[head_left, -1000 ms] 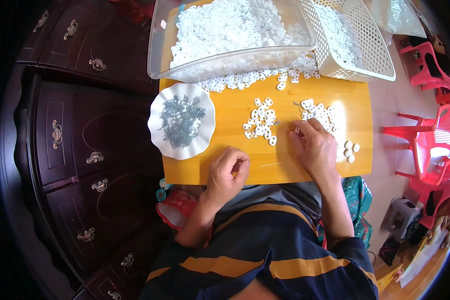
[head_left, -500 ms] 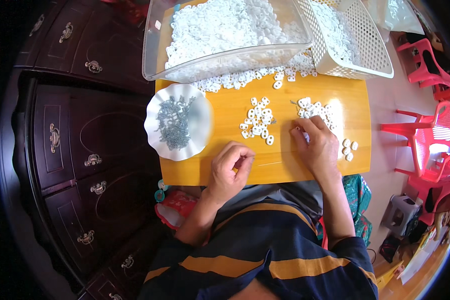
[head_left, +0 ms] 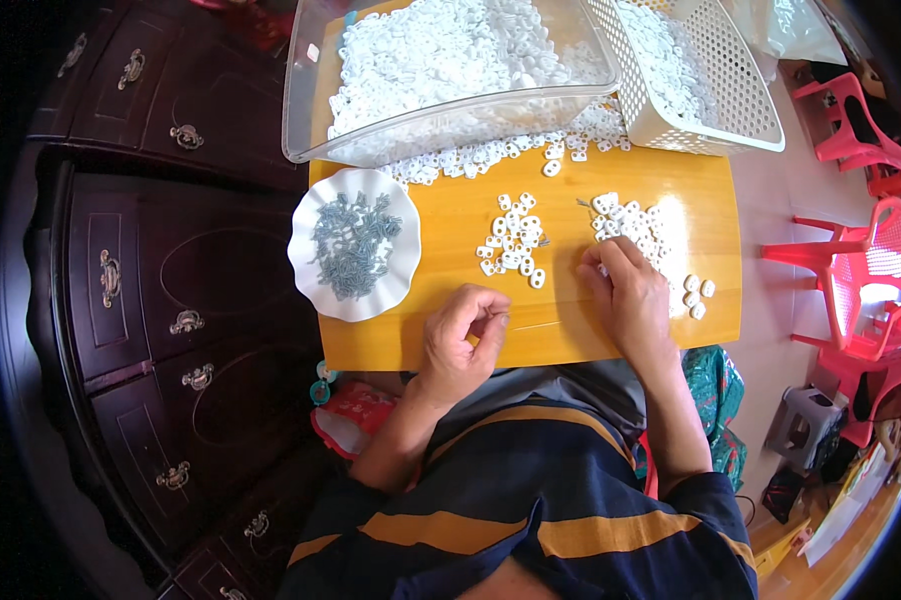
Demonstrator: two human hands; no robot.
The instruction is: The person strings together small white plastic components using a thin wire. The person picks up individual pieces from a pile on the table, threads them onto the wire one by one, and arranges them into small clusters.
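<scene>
My left hand is curled near the front edge of the wooden table, thumb and forefinger nearly meeting; anything between them is too small to make out. My right hand reaches to the near side of a pile of small white plastic pieces with holes. Its fingertips are bent together, and what they hold, if anything, is hidden. Between and beyond my hands lies a second small pile of white pieces. A scalloped white dish to the left holds many small grey metal parts.
A large clear bin full of white pieces stands at the back, with loose pieces along its front. Beside it is a white perforated basket. Several white pieces lie at right. Dark drawers flank the left; red chairs stand right.
The fingers of my right hand have closed in, and the white piece seen by them is now out of sight. My left hand stays nearly still. The view has shifted slightly.
</scene>
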